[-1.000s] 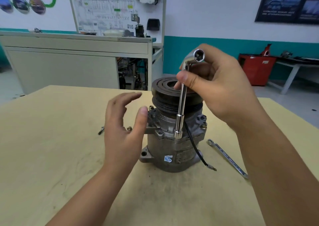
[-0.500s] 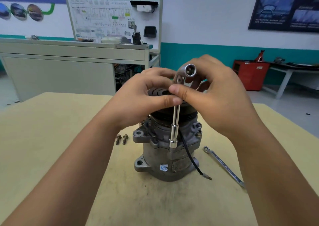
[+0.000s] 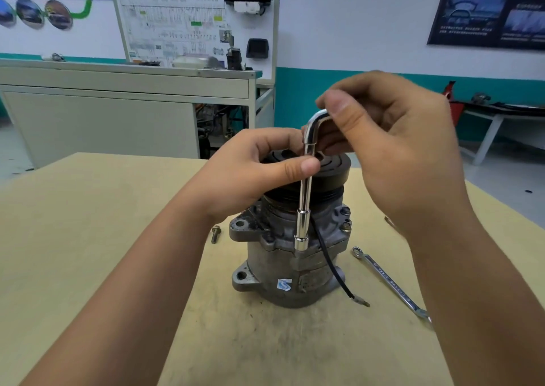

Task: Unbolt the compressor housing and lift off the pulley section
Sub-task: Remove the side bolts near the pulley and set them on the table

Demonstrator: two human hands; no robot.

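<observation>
Compressor housing: I am looking at a grey cast-metal compressor housing [image 3: 283, 267] standing upright around the middle of the pale wooden bench [image 3: 88, 238], its mounting ears pointing toward the left edge.
Pulley section: the black grooved round pulley section [image 3: 333, 170] is sitting on top of the housing, partly hidden behind both hands.
Socket wrench: a chrome L-shaped socket wrench [image 3: 303, 202] is standing almost vertical against the near side of the housing. Its socket end is pressing down onto the flange, and I cannot make out the bolt head under it.
Left hand: my left hand [image 3: 250, 170] is pinching the wrench shaft partway up, thumb in front and fingers curled behind, just in front of the pulley rim.
Right hand: my right hand [image 3: 398, 149] is closing around the bent upper end of the wrench, with the thumb lying on top of the bend and the other fingers curling beneath.
Flange bolt: a brass-coloured flange bolt [image 3: 346, 225] is sitting in the housing's right side.
Wire: a thin black wire [image 3: 330, 263] is trailing down the front of the housing, its metal terminal lying on the bench toward the near edge.
Sticker: a small blue-and-white sticker [image 3: 284, 284] is showing low on the housing.
Loose bolt: a dark loose bolt [image 3: 215, 234] is lying on the bench just left of the housing, by my left wrist.
Spanner: a long silver ring spanner [image 3: 389, 281] is lying at an angle toward the right edge, apart from the housing, its near end running under my right forearm.
Background: a white cabinet [image 3: 118, 114] and a wiring-diagram board [image 3: 177, 22] are standing beyond the far edge.
</observation>
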